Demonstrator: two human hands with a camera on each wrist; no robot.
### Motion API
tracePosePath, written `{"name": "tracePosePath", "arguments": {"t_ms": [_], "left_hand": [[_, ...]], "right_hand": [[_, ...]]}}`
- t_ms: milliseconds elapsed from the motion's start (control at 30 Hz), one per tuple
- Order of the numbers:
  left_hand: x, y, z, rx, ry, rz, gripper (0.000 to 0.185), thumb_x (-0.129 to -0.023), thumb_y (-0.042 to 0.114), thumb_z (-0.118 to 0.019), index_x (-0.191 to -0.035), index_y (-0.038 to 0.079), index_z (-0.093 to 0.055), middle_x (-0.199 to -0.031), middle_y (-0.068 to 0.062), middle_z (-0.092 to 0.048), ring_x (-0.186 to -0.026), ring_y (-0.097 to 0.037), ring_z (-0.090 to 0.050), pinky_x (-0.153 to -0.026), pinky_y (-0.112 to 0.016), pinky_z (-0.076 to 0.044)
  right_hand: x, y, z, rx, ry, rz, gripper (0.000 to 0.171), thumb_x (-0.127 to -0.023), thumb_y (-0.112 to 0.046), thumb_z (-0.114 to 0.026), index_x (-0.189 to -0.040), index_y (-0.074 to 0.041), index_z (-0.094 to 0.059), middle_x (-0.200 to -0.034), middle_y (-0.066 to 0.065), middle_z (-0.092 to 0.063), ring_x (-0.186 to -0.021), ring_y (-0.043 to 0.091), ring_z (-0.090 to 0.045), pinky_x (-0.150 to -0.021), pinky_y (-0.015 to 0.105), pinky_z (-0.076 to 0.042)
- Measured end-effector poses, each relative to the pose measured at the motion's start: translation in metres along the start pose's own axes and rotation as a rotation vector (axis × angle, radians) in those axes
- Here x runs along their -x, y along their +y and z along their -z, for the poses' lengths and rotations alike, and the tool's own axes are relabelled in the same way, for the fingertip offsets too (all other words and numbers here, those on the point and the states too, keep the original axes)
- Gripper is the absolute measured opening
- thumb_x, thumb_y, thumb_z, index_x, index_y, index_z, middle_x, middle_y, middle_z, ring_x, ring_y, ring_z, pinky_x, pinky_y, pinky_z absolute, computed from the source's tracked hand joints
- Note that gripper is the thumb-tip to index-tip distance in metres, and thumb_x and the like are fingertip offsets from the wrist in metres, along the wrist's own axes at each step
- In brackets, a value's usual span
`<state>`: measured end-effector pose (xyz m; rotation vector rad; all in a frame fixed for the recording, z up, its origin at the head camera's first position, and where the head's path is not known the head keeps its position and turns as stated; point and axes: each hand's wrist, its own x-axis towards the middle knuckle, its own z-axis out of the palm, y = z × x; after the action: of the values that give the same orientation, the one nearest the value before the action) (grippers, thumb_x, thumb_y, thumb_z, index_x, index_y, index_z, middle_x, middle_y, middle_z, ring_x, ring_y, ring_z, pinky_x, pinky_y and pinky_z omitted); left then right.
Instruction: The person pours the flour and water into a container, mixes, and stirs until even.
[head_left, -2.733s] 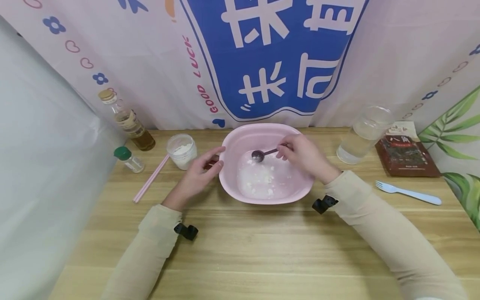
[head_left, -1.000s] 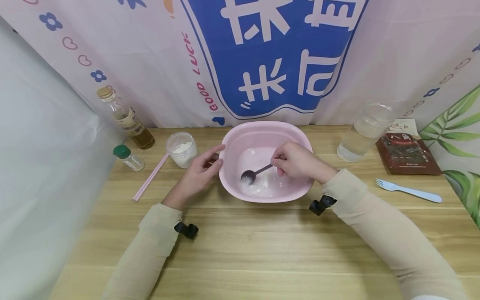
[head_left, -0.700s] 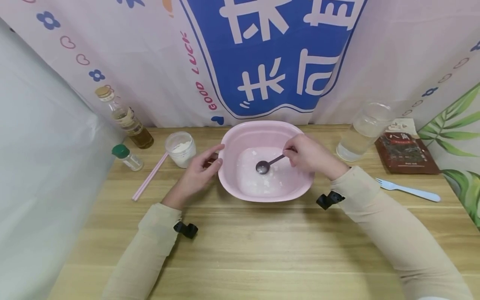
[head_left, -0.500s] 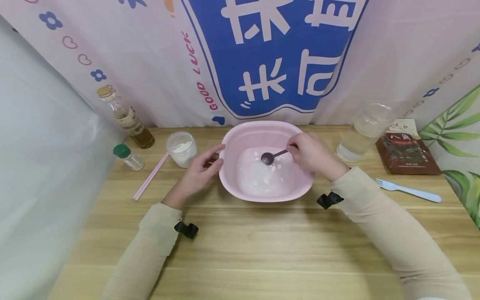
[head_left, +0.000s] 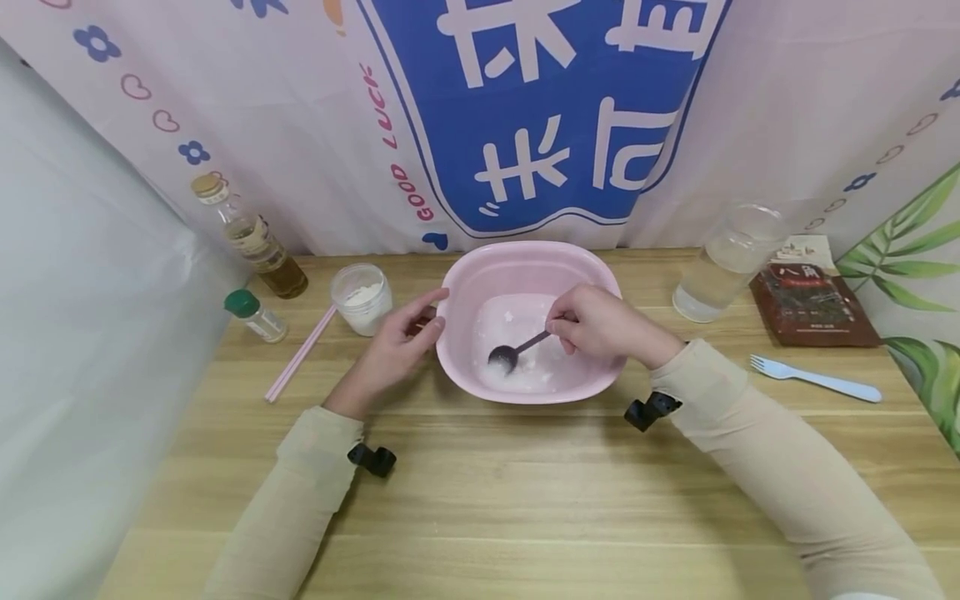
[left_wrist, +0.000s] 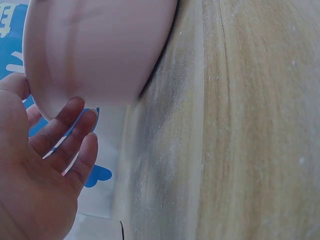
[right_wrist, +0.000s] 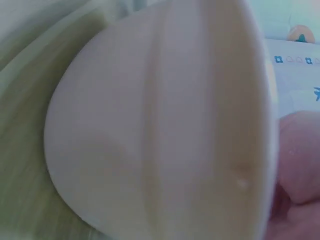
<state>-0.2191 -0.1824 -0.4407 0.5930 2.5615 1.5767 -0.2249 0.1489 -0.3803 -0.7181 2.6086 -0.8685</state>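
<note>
1. At the far left of the wooden bench [head_left: 480, 500] stood a glass bottle of amber liquid with a gold cap [head_left: 251, 240], and in front of it a small green-capped shaker [head_left: 255, 316].
2. A pair of pink chopsticks [head_left: 302, 354] lay beside a small clear jar of white powder [head_left: 362, 297].
3. The left hand [head_left: 397, 348] rested with relaxed, nearly straight fingers against the left outer wall of the pink oval plastic basin [head_left: 525, 267], holding nothing.
4. The basin sat at mid-bench with a white wet mixture [head_left: 525, 367] in its bottom.
5. The right hand [head_left: 600, 327] pinched the handle of a dark metal spoon [head_left: 513, 352], its bowl down in the mixture.
6. To the right stood a clear glass of water [head_left: 723, 267], a dark red packet [head_left: 813, 304] and a pale blue plastic fork [head_left: 813, 382].
</note>
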Motion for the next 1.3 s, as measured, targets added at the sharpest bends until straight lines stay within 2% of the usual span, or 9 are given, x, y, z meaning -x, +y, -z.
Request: {"name": "tracePosePath", "arguments": {"t_ms": [100,267,500,600,833,967,1167,1300], "left_hand": [[0.000,0.000,0.000,-0.005,0.004,0.001,0.050,-0.110,0.013,-0.059,-0.159,0.006,-0.052,-0.121,-0.025,-0.073,-0.097,-0.026,-0.067,-0.082,-0.021,-0.057],[0.000,0.000,0.000,-0.016,0.004,0.008,0.050,-0.110,0.015,-0.059,-0.159,0.007,-0.052,-0.122,-0.024,-0.073,-0.099,-0.028,-0.067,-0.083,-0.022,-0.057],[0.000,-0.001,-0.001,-0.014,-0.010,0.014,0.051,-0.111,0.017,-0.058,-0.160,0.008,-0.051,-0.125,-0.024,-0.073,-0.104,-0.030,-0.068,-0.087,-0.022,-0.057],[0.000,0.000,-0.002,-0.019,-0.008,0.016,0.051,-0.111,0.018,-0.058,-0.160,0.009,-0.051,-0.125,-0.023,-0.073,-0.104,-0.029,-0.068,-0.087,-0.022,-0.057],[0.001,0.000,0.000,-0.029,-0.003,0.025,0.050,-0.111,0.018,-0.058,-0.160,0.010,-0.051,-0.124,-0.022,-0.072,-0.103,-0.029,-0.067,-0.086,-0.023,-0.057],[0.000,0.002,0.001,-0.033,-0.012,0.040,0.051,-0.112,0.020,-0.058,-0.161,0.012,-0.051,-0.125,-0.021,-0.072,-0.106,-0.030,-0.067,-0.087,-0.024,-0.057],[0.001,0.002,0.001,-0.035,-0.016,0.052,0.051,-0.112,0.022,-0.057,-0.162,0.013,-0.050,-0.127,-0.021,-0.072,-0.107,-0.030,-0.067,-0.089,-0.025,-0.057],[0.001,0.002,0.001,-0.034,-0.015,0.055,0.051,-0.112,0.022,-0.058,-0.161,0.014,-0.051,-0.126,-0.020,-0.072,-0.106,-0.029,-0.066,-0.087,-0.025,-0.057]], "right_hand": [[0.000,0.001,0.001,0.008,0.000,-0.027,0.020,-0.106,-0.007,-0.063,-0.095,0.002,-0.078,-0.061,0.001,-0.064,-0.059,0.012,-0.054,-0.063,0.026,-0.043],[-0.004,0.001,0.001,0.036,0.099,-0.100,0.020,-0.109,-0.007,-0.061,-0.101,0.003,-0.077,-0.068,0.005,-0.069,-0.067,0.018,-0.059,-0.071,0.030,-0.047],[-0.009,0.002,-0.004,0.091,0.202,-0.074,0.020,-0.109,-0.007,-0.061,-0.106,0.003,-0.077,-0.079,0.008,-0.074,-0.079,0.023,-0.064,-0.078,0.036,-0.051],[-0.005,0.004,0.000,0.118,0.224,-0.094,0.019,-0.109,-0.008,-0.061,-0.107,0.001,-0.078,-0.082,0.009,-0.073,-0.079,0.024,-0.064,-0.076,0.037,-0.053],[0.011,0.005,0.018,0.200,0.175,-0.107,0.018,-0.108,-0.007,-0.061,-0.103,-0.001,-0.078,-0.079,0.006,-0.070,-0.077,0.022,-0.063,-0.066,0.032,-0.052],[0.014,0.006,0.023,0.209,0.129,-0.075,0.018,-0.108,-0.010,-0.063,-0.099,-0.003,-0.077,-0.077,0.002,-0.070,-0.076,0.020,-0.062,-0.068,0.032,-0.050],[0.007,0.013,0.012,0.134,0.120,-0.038,0.015,-0.107,-0.013,-0.068,-0.106,-0.003,-0.079,-0.086,0.004,-0.079,-0.078,0.017,-0.067,-0.072,0.031,-0.053],[0.001,0.013,0.003,0.121,0.180,0.010,0.014,-0.106,-0.011,-0.069,-0.106,-0.001,-0.079,-0.086,0.008,-0.079,-0.076,0.019,-0.067,-0.072,0.032,-0.054]]}}
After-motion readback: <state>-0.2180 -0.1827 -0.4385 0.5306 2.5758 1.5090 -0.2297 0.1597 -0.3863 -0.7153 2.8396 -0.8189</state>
